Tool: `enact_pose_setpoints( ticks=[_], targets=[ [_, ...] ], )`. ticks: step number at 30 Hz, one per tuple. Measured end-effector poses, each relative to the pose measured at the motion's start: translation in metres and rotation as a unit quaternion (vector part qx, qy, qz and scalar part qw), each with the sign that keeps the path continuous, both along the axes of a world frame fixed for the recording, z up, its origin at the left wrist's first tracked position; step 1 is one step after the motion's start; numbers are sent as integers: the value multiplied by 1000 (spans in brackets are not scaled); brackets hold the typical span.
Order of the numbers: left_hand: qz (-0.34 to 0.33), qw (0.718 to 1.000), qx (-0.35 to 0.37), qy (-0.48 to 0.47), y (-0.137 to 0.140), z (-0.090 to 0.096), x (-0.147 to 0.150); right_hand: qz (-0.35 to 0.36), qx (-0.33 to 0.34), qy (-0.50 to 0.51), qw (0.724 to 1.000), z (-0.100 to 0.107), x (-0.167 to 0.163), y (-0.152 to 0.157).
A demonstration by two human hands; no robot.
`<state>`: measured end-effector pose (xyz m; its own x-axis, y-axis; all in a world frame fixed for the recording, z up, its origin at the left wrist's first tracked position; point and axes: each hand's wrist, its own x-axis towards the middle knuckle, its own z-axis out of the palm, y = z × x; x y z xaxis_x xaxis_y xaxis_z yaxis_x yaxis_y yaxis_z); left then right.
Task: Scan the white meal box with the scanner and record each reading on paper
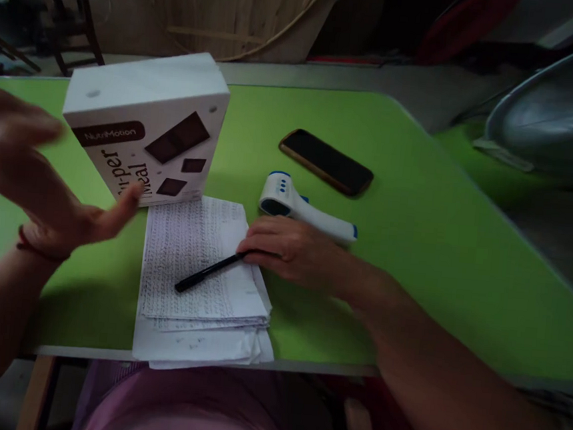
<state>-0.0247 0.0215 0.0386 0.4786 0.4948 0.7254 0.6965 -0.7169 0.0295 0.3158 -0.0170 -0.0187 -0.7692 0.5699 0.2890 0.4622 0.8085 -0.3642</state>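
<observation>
My left hand (53,181) is raised in front of the white NutriMotion box (145,109), its thumb and fingers spread and partly blurred, with nothing in it. The box stands upright, printed with dark squares. My right hand (288,248) has its fingers closed at one end of a black pen (205,275). That pen slants across a stack of handwritten papers (189,233) near the table's front edge. Just behind my right hand lies a white and blue infrared thermometer (316,217).
A dark smartphone (326,161) lies on the green table (437,268) beyond the thermometer. A large metal basin or lid-like object (566,112) stands at the right. A dark wooden chair (77,23) is on the far left, past the table.
</observation>
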Motion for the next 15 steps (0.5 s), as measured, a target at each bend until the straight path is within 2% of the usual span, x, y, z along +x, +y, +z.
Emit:
enact_pose_setpoints(
  ticks=[1, 2, 4, 5, 8, 10, 12, 15],
  targets=[
    [-31, 999, 15, 7, -8, -6, 11, 2, 0, -4, 1000, 0, -1, 0],
    [-89, 996, 9, 21, -15, -13, 24, -3, 0, -9, 1000, 0, -2, 0],
    [-174, 977, -95, 75, -24, -29, 45, -19, -1, -24, 1000, 3, -2, -2],
    [-202, 967, -125, 94, -26, -37, 53, -27, -1, -28, 999, 6, -1, -3],
    [-217, 943, -168, 188, -27, -50, 63, -30, -31, 8, 999, 19, 7, -3],
    [-198, 928, -203, 242, -28, -50, 63, -44, -63, 105, 991, 26, 15, -2],
    [-181, 917, -226, 274, -32, -46, 62, -102, -87, 248, 959, 29, 18, 1],
    [-162, 913, -233, 294, -38, -42, 64, -217, -159, 411, 871, 19, 8, 5]
  ],
)
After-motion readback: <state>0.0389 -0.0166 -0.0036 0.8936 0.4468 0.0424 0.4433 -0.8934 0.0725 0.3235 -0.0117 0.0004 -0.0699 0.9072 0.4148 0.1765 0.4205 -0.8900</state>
